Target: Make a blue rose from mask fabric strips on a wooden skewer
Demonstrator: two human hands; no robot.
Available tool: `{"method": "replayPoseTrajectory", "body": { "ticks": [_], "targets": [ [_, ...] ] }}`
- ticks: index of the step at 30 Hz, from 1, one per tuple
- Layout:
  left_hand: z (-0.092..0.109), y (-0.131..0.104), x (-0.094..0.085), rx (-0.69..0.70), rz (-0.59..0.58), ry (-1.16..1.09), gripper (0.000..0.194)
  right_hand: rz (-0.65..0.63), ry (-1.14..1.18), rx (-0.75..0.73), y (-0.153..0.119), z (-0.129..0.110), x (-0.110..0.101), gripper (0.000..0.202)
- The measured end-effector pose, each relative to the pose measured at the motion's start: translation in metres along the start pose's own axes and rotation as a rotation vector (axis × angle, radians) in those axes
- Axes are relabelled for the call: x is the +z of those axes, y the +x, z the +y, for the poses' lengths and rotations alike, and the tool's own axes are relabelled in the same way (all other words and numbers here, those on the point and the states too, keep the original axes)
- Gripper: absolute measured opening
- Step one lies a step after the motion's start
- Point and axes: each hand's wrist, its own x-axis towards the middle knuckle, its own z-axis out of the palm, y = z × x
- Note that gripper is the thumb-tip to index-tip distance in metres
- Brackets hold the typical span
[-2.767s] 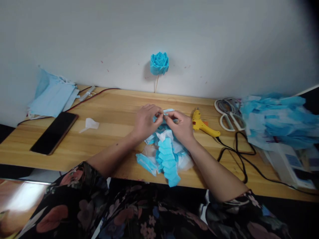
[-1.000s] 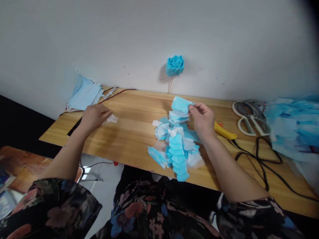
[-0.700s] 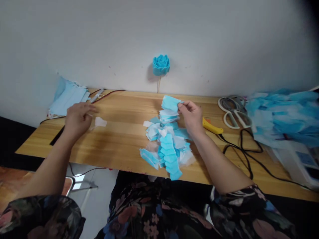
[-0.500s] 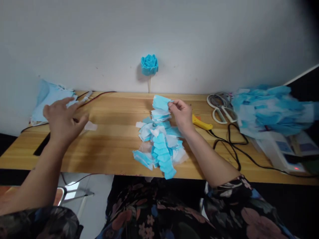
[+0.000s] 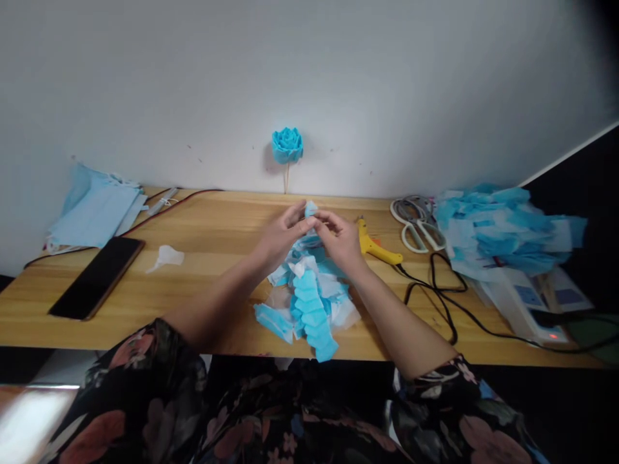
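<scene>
Above the pile in the middle, my left hand (image 5: 285, 233) and my right hand (image 5: 339, 240) meet with thumbs and fingertips together. Between them they pinch a small light-blue fabric piece (image 5: 310, 209); most of it is hidden by the fingers. Under and in front of my hands lies a heap of cut blue and white fabric pieces (image 5: 280, 322). On top of it a row of overlapping blue pieces (image 5: 309, 303) runs toward the table's front edge. To the right of my right hand a yellow glue gun (image 5: 380, 250) rests on the table.
A blue fabric flower (image 5: 287, 145) on a stick stands against the wall. At left are stacked face masks (image 5: 97, 209), a phone (image 5: 97, 280) and a white scrap (image 5: 169, 255). At right lie scissors (image 5: 423, 235), black cords (image 5: 440, 290) and a large blue fabric heap (image 5: 507, 225).
My left hand has come from the far left to meet my right hand, and its fingers have closed on the fabric piece. The phone is uncovered. The view has shifted slightly.
</scene>
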Motion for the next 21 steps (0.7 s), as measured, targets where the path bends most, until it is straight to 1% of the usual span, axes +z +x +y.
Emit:
{"method": "replayPoseTrajectory", "body": {
  "ticks": [3,5,6,7,10,11,12,13,15,17,19,21],
  "targets": [
    [-0.005,0.009,0.001,-0.064,0.049,-0.235,0.043,-0.126,-0.004,-0.071,-0.003,-0.004,-0.002,0.030],
    [-0.006,0.012,-0.002,-0.086,0.098,-0.303,0.032,-0.141,0.010,-0.062,-0.004,-0.005,-0.004,0.033],
    [-0.006,0.013,-0.004,-0.093,0.123,-0.313,0.028,-0.115,0.004,-0.045,-0.003,-0.005,-0.006,0.033],
    [-0.006,0.013,-0.006,-0.100,0.144,-0.311,0.026,-0.063,-0.012,-0.031,-0.002,-0.004,-0.007,0.033],
    [-0.005,0.012,-0.008,-0.103,0.188,-0.306,0.023,0.152,-0.057,-0.023,0.004,0.002,-0.011,0.031],
    [-0.005,0.011,-0.008,-0.102,0.197,-0.313,0.022,0.197,-0.040,-0.024,0.006,0.005,-0.011,0.032],
    [-0.004,0.010,-0.007,-0.099,0.201,-0.321,0.021,0.206,-0.001,-0.017,0.008,0.008,-0.010,0.035],
    [-0.004,0.009,-0.006,-0.095,0.198,-0.324,0.021,0.188,0.051,0.004,0.010,0.011,-0.009,0.040],
    [-0.004,0.007,-0.005,-0.083,0.166,-0.308,0.022,0.110,0.138,0.076,0.011,0.017,-0.007,0.050],
    [-0.003,0.007,-0.007,-0.054,0.122,-0.265,0.025,0.058,0.167,0.126,0.012,0.019,-0.006,0.052],
    [-0.001,0.008,-0.011,-0.015,0.086,-0.181,0.030,0.090,0.156,0.113,0.013,0.019,-0.009,0.047],
    [0.001,0.008,-0.017,0.035,0.069,-0.015,0.035,0.168,0.138,0.075,0.018,0.015,-0.016,0.042]
  ]
}}
